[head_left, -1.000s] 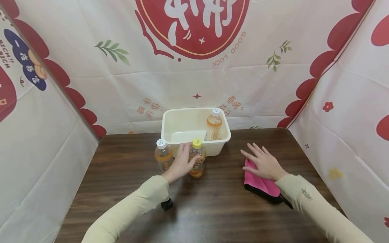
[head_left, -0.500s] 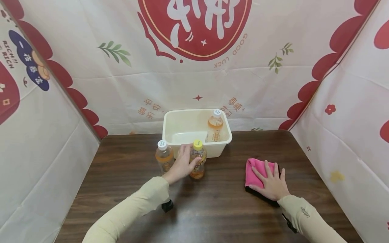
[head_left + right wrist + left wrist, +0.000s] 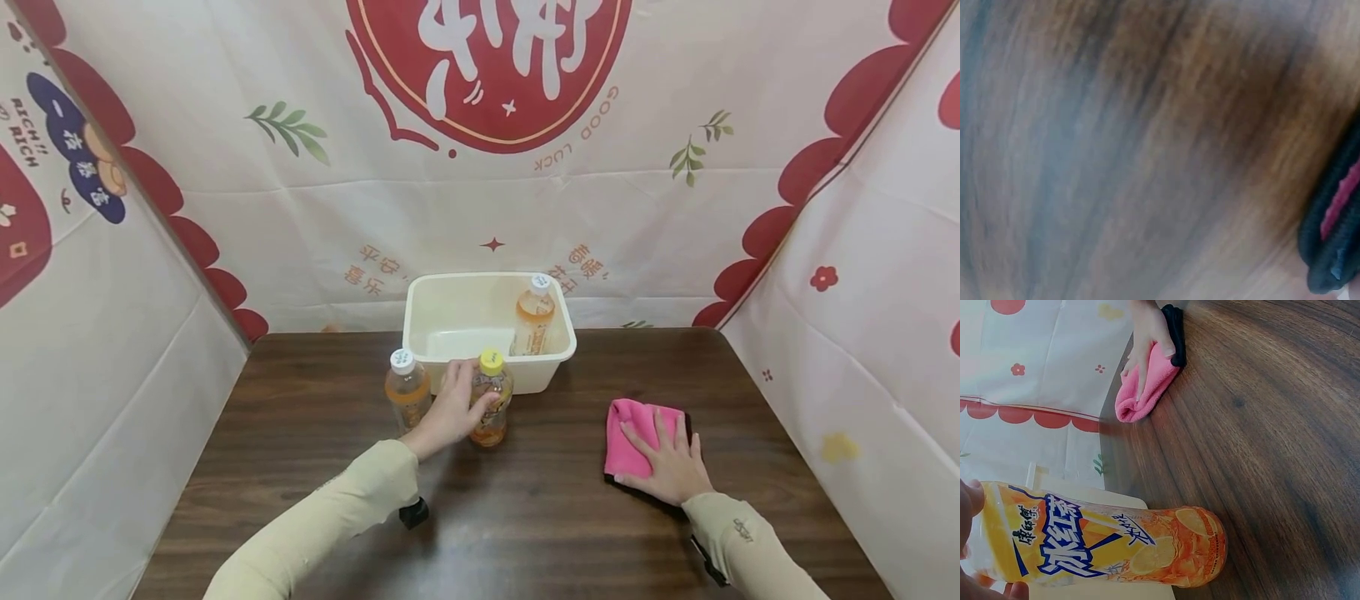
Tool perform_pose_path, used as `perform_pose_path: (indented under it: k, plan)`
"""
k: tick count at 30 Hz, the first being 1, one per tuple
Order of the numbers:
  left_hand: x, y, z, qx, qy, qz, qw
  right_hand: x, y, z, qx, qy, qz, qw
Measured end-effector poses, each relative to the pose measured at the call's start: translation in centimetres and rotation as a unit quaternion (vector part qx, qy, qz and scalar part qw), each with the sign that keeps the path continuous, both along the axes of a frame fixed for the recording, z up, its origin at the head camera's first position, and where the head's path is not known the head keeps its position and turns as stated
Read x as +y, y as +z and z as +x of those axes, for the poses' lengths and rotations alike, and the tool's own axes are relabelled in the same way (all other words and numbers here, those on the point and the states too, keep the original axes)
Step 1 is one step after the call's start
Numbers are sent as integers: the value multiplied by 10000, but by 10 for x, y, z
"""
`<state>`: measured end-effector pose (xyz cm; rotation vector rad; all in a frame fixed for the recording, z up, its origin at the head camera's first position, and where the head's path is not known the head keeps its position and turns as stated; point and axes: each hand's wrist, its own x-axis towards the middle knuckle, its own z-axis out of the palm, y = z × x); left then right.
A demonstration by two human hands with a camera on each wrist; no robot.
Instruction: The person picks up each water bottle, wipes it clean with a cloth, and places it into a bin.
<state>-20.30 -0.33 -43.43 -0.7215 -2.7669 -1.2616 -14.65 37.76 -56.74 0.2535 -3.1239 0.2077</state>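
Note:
My left hand (image 3: 450, 415) grips a yellow-capped iced tea bottle (image 3: 491, 408) round its upper part, upright in front of the cream bin. In the left wrist view the bottle (image 3: 1104, 540) shows its yellow and blue label, with fingertips (image 3: 974, 495) at its neck end. On the right, my right hand (image 3: 667, 467) lies flat with fingers spread on a folded pink cloth (image 3: 628, 433) with black edging. The left wrist view shows that cloth (image 3: 1147, 387) under the hand too. Only the cloth's black edge (image 3: 1329, 212) shows in the right wrist view.
A cream plastic bin (image 3: 457, 292) stands at the table's back edge, holding a white-capped bottle (image 3: 534, 321) at its right end. Another white-capped bottle (image 3: 407, 392) is just left of my left hand. Printed cloth walls (image 3: 480, 200) surround the dark wooden table (image 3: 525, 525).
My right hand has come down and back onto the pink cloth, which now lies squarer and a little lower in view. My left hand keeps its hold on the yellow-capped bottle.

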Motion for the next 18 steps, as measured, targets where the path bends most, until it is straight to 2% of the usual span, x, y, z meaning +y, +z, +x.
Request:
perform_pose_path:
  k: [9,18]
  plan:
    - [1,0,0,151,-60,-48,9999,7,-13,-2,296,-76,3,9995]
    - [-1,0,-2,220,-77,-53,9997,3,-12,-4,311,-274,-180,9990]
